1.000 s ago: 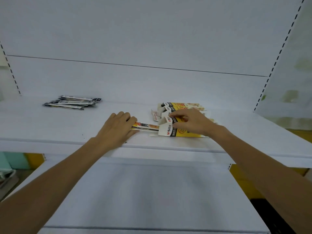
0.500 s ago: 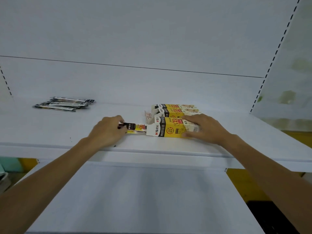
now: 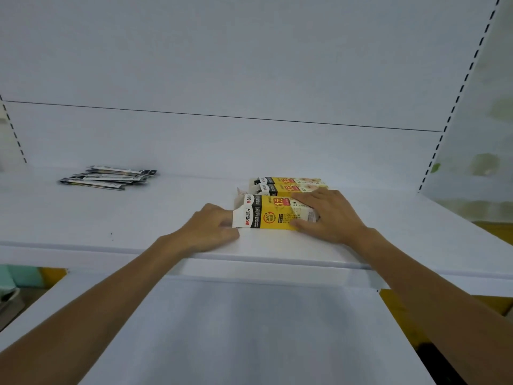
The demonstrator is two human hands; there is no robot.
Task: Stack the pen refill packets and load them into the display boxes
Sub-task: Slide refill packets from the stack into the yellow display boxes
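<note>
From the head camera, both arms reach up onto the white upper shelf (image 3: pixel 111 218), and it all happens at the front display box (image 3: pixel 273 215), the yellow, black and white carton lying flat on its side near the shelf's front edge, right of centre. The right hand (image 3: pixel 330 215) is clamped over the carton's right end: thumb along the near edge, fingers spread across the top towards the far edge, palm down, pinning it to the shelf. The left hand (image 3: pixel 211 229) is at the opposite end, touching the white flap at the open mouth, knuckles up and fingers curled in towards the opening; the flap and the hand's own back hide the fingertips, so whether they pinch anything cannot be told. The box sits squarely between the two hands, each in contact with one end. Just behind it, touching or nearly so, two more display boxes (image 3: pixel 288 184) of the same print lie side by side against each other, the right hand's fingers close to the nearer one. Well off to the left, far from either hand, a loose pile of pen refill packets (image 3: pixel 108 177) lies fanned out near the back panel (image 3: pixel 222 145). Below, the lower shelf (image 3: pixel 249 329) runs under both forearms
</note>
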